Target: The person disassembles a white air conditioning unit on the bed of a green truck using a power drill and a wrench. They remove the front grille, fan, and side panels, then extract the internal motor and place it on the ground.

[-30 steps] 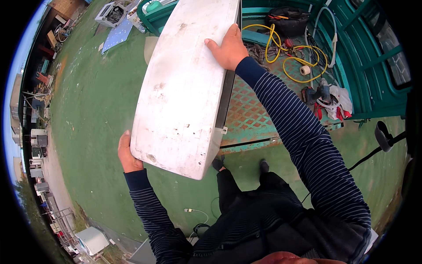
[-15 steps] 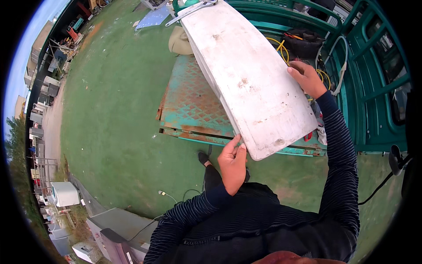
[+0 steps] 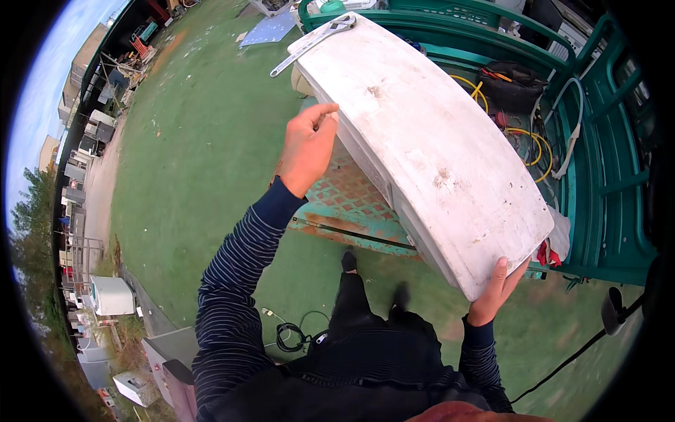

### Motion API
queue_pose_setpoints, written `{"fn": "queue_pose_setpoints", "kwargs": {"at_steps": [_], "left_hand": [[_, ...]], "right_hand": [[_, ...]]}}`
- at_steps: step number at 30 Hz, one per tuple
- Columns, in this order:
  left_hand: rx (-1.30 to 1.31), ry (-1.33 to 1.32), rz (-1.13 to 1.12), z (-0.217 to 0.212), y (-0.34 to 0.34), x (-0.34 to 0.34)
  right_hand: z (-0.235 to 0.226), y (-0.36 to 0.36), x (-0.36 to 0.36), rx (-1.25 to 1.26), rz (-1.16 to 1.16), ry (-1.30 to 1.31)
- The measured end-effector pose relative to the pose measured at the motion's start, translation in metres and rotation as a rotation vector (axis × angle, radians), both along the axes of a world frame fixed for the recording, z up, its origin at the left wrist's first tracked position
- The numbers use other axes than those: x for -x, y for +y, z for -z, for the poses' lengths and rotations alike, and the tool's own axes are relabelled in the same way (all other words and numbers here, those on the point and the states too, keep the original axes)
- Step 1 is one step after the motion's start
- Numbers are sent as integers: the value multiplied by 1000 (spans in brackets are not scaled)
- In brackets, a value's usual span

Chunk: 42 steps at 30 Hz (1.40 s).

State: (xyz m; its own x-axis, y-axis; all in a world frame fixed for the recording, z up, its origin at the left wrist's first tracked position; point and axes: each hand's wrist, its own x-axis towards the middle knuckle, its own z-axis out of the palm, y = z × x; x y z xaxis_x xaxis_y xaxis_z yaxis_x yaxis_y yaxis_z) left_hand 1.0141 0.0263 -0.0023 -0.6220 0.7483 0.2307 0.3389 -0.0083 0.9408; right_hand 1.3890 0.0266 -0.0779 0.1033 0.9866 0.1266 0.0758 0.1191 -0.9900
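A large white panel [image 3: 429, 148], scuffed and stained, lies tilted across the near edge of a green truck bed [image 3: 598, 183], its long side running from far left to near right. The right hand [image 3: 496, 288] grips the panel's near right corner from underneath, fingers curled up around the edge. The left hand [image 3: 307, 146] is raised just beside the panel's left edge, about halfway along it, fingers loosely bent and thumb near the fingertips; whether it touches the edge cannot be told, and it holds nothing clearly. A metal bracket [image 3: 313, 43] sticks out from the panel's far left corner. In the truck bed to the right of the panel lie yellow cable [image 3: 524, 133], a dark bag [image 3: 510, 77] and a white strap [image 3: 566, 141]. The lowered tailgate [image 3: 351, 204], rusty green mesh, shows beneath the panel. The person stands on green ground [image 3: 197, 162], both shoes [image 3: 373, 278] visible below, with a black cord [image 3: 292, 337] coiled near them.
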Motion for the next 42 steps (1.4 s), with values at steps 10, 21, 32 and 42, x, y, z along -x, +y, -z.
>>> {"fn": "queue_pose_setpoints", "kwargs": {"at_steps": [10,21,32,42], "left_hand": [[582,798,-143,33,195,323],[669,813,-324,67,216,436],[805,773,-469,42,64,347],[456,-71,-178,59,1,327]], "right_hand": [[-12,-3,31,174,92,152],[5,82,84,171,45,285],[6,221,16,272,-205,103],[2,216,14,85,23,-422]]}}
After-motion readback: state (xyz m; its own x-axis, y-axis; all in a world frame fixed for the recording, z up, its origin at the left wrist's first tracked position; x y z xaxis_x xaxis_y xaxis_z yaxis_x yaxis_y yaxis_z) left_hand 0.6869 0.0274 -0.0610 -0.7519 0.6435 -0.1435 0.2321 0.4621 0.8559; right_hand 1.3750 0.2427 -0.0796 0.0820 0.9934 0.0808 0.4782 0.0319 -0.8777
